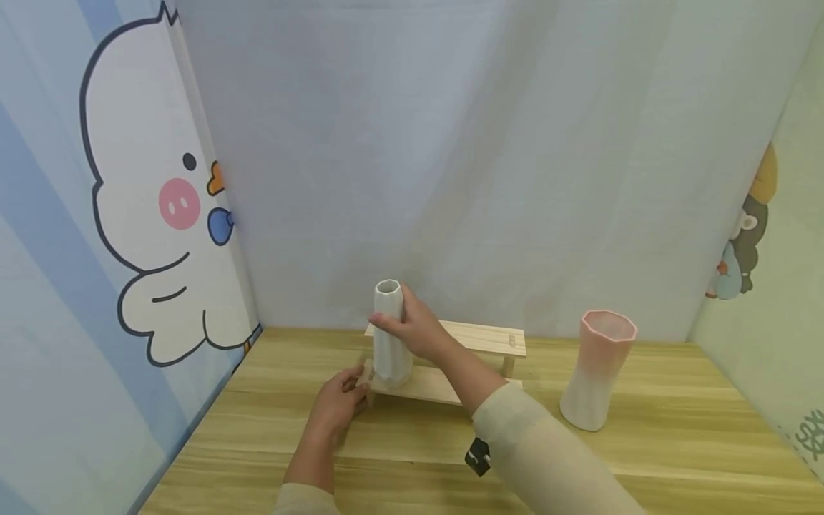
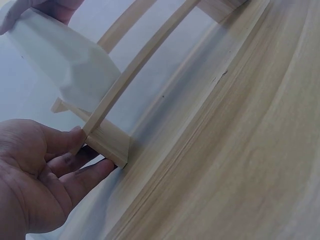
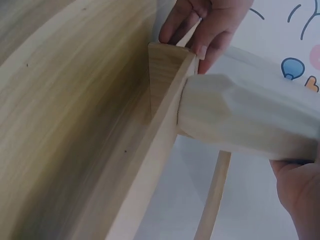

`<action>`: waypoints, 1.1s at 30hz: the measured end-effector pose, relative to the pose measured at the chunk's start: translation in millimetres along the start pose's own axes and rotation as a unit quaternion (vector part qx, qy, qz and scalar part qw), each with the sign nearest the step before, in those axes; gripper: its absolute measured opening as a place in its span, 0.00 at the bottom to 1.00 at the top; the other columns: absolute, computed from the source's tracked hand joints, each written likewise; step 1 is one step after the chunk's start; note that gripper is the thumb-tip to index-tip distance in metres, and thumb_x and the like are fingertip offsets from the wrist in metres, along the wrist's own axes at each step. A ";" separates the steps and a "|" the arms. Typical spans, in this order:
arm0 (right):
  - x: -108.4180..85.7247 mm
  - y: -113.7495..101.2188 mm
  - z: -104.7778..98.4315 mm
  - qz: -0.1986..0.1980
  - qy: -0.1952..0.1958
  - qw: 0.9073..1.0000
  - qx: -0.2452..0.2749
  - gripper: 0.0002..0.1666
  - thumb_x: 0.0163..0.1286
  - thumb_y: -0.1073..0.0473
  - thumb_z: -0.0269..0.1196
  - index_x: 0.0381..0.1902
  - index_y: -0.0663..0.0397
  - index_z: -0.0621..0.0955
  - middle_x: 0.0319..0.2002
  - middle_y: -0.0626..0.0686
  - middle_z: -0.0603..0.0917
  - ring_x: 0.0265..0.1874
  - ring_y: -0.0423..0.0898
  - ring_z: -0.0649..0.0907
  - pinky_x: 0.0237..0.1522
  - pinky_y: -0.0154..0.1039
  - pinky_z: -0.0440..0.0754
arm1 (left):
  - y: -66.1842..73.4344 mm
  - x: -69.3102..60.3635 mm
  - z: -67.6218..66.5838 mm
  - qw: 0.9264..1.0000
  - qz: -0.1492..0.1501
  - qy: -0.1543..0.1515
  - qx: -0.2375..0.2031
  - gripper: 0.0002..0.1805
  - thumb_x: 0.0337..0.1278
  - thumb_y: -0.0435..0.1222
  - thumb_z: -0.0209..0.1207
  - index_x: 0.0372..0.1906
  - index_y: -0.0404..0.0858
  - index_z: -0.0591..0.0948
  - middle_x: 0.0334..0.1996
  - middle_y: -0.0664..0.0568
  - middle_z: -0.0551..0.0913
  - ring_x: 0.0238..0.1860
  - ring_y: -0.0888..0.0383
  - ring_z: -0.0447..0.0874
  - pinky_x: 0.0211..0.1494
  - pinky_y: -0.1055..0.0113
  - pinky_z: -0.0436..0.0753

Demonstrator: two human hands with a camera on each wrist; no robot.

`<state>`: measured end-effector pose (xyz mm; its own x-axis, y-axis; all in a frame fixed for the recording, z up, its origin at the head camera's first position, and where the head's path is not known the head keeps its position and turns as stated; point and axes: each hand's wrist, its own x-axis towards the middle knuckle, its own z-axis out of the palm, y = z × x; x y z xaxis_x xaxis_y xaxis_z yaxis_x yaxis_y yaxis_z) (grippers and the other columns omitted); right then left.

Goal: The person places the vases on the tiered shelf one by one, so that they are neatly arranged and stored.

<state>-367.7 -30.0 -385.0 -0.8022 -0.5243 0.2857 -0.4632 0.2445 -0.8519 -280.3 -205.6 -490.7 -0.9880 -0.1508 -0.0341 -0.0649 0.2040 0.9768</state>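
A slim white faceted vase stands upright on the lower step of a two-step wooden stand, near its left end. My right hand grips the vase's upper part, the thumb across its front. In the right wrist view, the base of the vase meets the step's board. My left hand holds the stand's lower left corner. The left wrist view shows the thumb on the board's end and the fingers by the leg.
A pink-and-white vase stands on the wooden table to the right. By my right sleeve is a small black object. A grey curtain hangs behind, with cartoon-printed walls at the sides.
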 end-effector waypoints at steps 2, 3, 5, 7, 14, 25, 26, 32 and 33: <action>-0.4 0.0 4.0 -0.004 0.015 1.000 -0.002 0.40 0.66 0.36 0.63 0.68 0.43 0.63 0.49 0.53 0.81 0.44 0.48 0.83 0.42 0.44 0.86 | 0.1 0.4 -0.5 1.000 -0.002 0.002 -0.002 0.27 0.70 0.36 0.56 0.70 0.35 0.68 0.66 0.33 0.71 0.61 0.41 0.78 0.57 0.58 0.85; -0.9 -0.7 5.6 -0.004 0.020 1.000 -0.005 0.40 0.66 0.36 0.63 0.68 0.43 0.63 0.48 0.53 0.81 0.43 0.48 0.83 0.41 0.44 0.86 | 0.3 0.2 -0.8 1.000 -0.002 0.001 -0.001 0.27 0.71 0.36 0.56 0.70 0.35 0.68 0.66 0.33 0.71 0.61 0.41 0.78 0.57 0.58 0.85; -1.3 -0.9 6.4 -0.002 0.027 1.000 -0.009 0.39 0.67 0.36 0.63 0.68 0.42 0.62 0.47 0.52 0.81 0.43 0.48 0.83 0.41 0.44 0.86 | 0.0 1.3 -0.4 1.000 -0.003 0.001 -0.005 0.27 0.70 0.36 0.56 0.70 0.35 0.68 0.66 0.33 0.71 0.60 0.41 0.78 0.57 0.58 0.85; -1.7 -1.3 5.8 0.001 0.024 1.000 -0.009 0.39 0.67 0.37 0.63 0.69 0.42 0.62 0.48 0.52 0.80 0.44 0.48 0.83 0.41 0.45 0.86 | -0.8 2.5 -0.2 1.000 -0.002 0.000 -0.008 0.27 0.70 0.36 0.56 0.70 0.34 0.68 0.66 0.32 0.71 0.60 0.41 0.79 0.57 0.58 0.85; -1.8 -2.0 -2.1 0.020 -0.017 1.000 -0.007 0.42 0.68 0.38 0.62 0.72 0.42 0.58 0.53 0.54 0.78 0.50 0.50 0.81 0.49 0.50 0.84 | -3.5 3.6 0.7 1.000 -0.006 0.001 -0.004 0.26 0.70 0.36 0.56 0.70 0.35 0.68 0.66 0.33 0.72 0.59 0.42 0.80 0.56 0.59 0.85; -3.0 0.8 -4.0 0.015 -0.024 0.999 -0.015 0.45 0.67 0.39 0.63 0.73 0.43 0.56 0.54 0.54 0.78 0.50 0.51 0.81 0.49 0.49 0.84 | -3.5 2.3 0.0 1.000 -0.003 0.002 0.003 0.26 0.70 0.37 0.56 0.70 0.36 0.69 0.65 0.33 0.72 0.60 0.41 0.78 0.57 0.58 0.85; -3.8 1.2 -3.9 0.017 -0.025 0.999 -0.014 0.45 0.67 0.39 0.63 0.73 0.42 0.56 0.53 0.55 0.78 0.50 0.51 0.81 0.48 0.49 0.84 | -3.7 2.4 0.0 1.000 -0.004 0.002 0.003 0.26 0.70 0.37 0.56 0.70 0.36 0.69 0.65 0.33 0.72 0.60 0.41 0.79 0.56 0.58 0.85; -6.2 1.3 -3.1 0.020 -0.024 0.999 -0.005 0.48 0.66 0.38 0.64 0.75 0.43 0.54 0.54 0.55 0.78 0.50 0.52 0.82 0.48 0.49 0.85 | -4.7 3.9 -0.4 1.000 -0.007 0.001 -0.004 0.26 0.70 0.37 0.56 0.70 0.37 0.69 0.65 0.33 0.72 0.58 0.42 0.80 0.56 0.58 0.86; -6.4 1.9 -2.7 0.020 -0.022 1.000 -0.007 0.49 0.65 0.38 0.65 0.75 0.43 0.54 0.54 0.54 0.78 0.50 0.52 0.82 0.48 0.49 0.85 | -4.6 3.9 -0.4 1.000 -0.006 0.000 -0.005 0.26 0.70 0.37 0.56 0.70 0.37 0.69 0.65 0.33 0.72 0.58 0.42 0.80 0.56 0.58 0.86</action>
<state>-364.5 -23.9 -387.3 -0.8031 -0.5489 0.2320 -0.4366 0.2771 -0.8559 -283.9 -207.5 -495.2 -0.9871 -0.1534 -0.0468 -0.0763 0.1929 0.9783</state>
